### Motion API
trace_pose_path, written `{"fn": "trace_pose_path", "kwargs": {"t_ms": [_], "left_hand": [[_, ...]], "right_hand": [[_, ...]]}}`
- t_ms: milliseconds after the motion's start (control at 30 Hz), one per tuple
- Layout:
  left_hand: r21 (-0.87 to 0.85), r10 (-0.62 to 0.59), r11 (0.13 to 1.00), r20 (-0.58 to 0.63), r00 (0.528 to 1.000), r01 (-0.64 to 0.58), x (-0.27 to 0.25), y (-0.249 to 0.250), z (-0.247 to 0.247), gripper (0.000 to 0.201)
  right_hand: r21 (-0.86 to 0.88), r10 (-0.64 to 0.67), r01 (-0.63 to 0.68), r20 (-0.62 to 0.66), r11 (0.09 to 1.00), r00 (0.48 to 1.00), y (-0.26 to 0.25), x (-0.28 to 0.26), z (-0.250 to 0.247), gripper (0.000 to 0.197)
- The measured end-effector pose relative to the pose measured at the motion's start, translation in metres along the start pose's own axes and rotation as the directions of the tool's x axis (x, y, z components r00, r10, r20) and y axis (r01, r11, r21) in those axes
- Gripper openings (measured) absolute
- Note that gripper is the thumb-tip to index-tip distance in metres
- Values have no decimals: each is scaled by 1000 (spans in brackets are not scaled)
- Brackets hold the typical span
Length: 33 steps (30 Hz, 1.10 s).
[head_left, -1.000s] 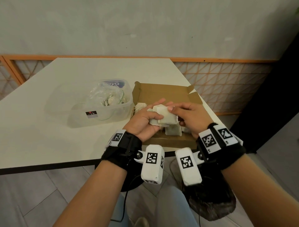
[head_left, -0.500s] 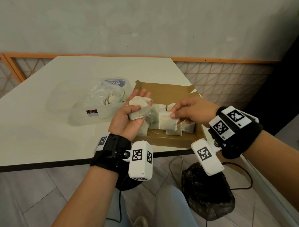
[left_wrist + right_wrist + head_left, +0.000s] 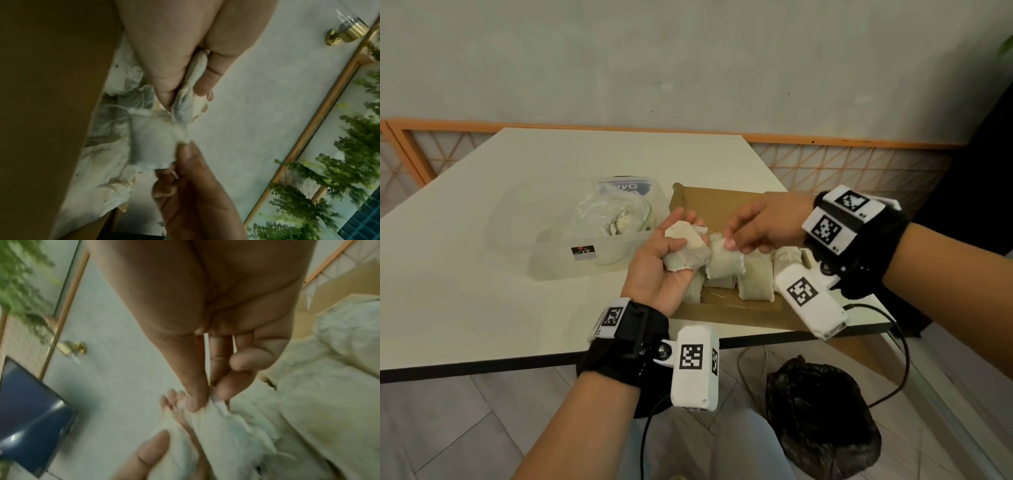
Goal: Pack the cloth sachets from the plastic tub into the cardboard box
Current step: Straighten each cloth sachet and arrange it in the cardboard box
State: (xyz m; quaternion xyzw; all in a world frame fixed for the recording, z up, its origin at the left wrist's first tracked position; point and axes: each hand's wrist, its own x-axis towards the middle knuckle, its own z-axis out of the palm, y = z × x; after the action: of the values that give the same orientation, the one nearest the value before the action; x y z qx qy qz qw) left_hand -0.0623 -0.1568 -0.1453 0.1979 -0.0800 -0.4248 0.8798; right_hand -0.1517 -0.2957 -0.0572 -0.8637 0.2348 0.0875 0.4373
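Observation:
My left hand (image 3: 678,233) lies palm up at the left edge of the cardboard box (image 3: 726,200) and grips a cream cloth sachet (image 3: 686,251). My right hand (image 3: 729,240) reaches in from the right and pinches the top corner of a second sachet (image 3: 723,265), which hangs upright over the box beside the first. Several more sachets (image 3: 755,279) stand in a row inside the box. In the left wrist view the gripped sachet (image 3: 190,95) shows edge-on between thumb and fingers. In the right wrist view thumb and forefinger nip the sachet's corner (image 3: 213,400).
A clear plastic tub (image 3: 558,263) with a crumpled plastic bag (image 3: 613,212) stands left of the box on the white table (image 3: 465,274). The box sits at the table's front right corner. A black bag (image 3: 822,411) lies on the floor below.
One second ago both hands held the sachets together over the box. They parted, each keeping one sachet. Since then the right hand has drifted slightly left with its sachet.

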Motion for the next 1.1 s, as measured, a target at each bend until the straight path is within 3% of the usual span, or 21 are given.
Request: {"fn": "trace_pose_path", "kwargs": {"t_ms": [100, 233, 367, 500, 700, 900, 1033, 1100], "left_hand": [[84, -24, 996, 17, 1000, 22, 0, -1, 5, 24], [300, -92, 951, 58, 994, 70, 0, -6, 8, 37], [235, -100, 966, -34, 994, 105, 1, -5, 8, 15], [79, -102, 991, -39, 994, 105, -4, -2, 11, 16], [-56, -91, 995, -82, 992, 86, -5, 3, 11, 15], [-45, -90, 995, -84, 992, 86, -7, 3, 11, 14], [17, -93, 995, -66, 994, 94, -5, 2, 10, 17], [64, -98, 993, -60, 993, 102, -5, 2, 10, 18]], "right_hand": [[163, -49, 49, -6, 985, 999, -10, 7, -8, 8], [249, -44, 44, -4, 968, 999, -16, 17, -7, 12], [275, 27, -20, -22, 961, 999, -16, 25, -1, 9], [65, 135, -126, -160, 990, 978, -7, 32, 5, 7], [-77, 294, -300, -82, 951, 952, 1, 44, 16, 23], [-110, 163, -185, -184, 976, 969, 1, 44, 27, 19], [-91, 121, -139, -182, 986, 976, -3, 35, 26, 13], [-157, 78, -117, -231, 981, 970, -6, 28, 19, 10]]}}
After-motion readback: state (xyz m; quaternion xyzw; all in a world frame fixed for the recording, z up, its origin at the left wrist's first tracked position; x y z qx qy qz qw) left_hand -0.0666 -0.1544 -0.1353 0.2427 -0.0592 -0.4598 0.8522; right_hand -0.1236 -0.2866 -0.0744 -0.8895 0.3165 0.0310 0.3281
